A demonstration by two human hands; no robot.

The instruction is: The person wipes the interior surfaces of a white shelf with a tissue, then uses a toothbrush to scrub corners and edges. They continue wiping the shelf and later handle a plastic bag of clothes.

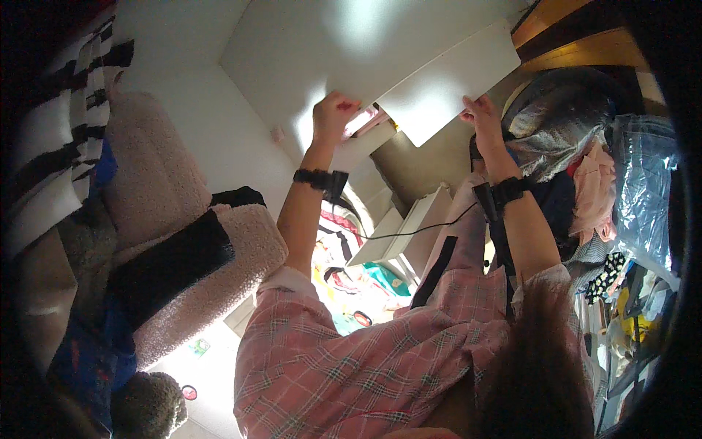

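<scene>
Ahead of me is a large white surface [307, 49], with a smaller white panel [433, 93] standing out along its right side. My right hand [481, 110] grips the lower right edge of that panel between thumb and fingers. At the panel's left end, my left hand [333, 112] is bent and rests against the white surface; a red mark shows on it, and its fingertips are partly hidden, so its hold is unclear. Between the hands, an opening shows a few pinkish items [364, 118]. Both wrists wear black straps, and a thin black cable [411, 233] hangs between them.
Pink fleecy cushions [159, 170] and a black-and-white cloth [82, 137] are at left. Below the hands is an open white drawer or box [406, 230] near bright, colourful fabric. Piled clothes [592, 192] and a clear plastic bag [644, 186] lie at right.
</scene>
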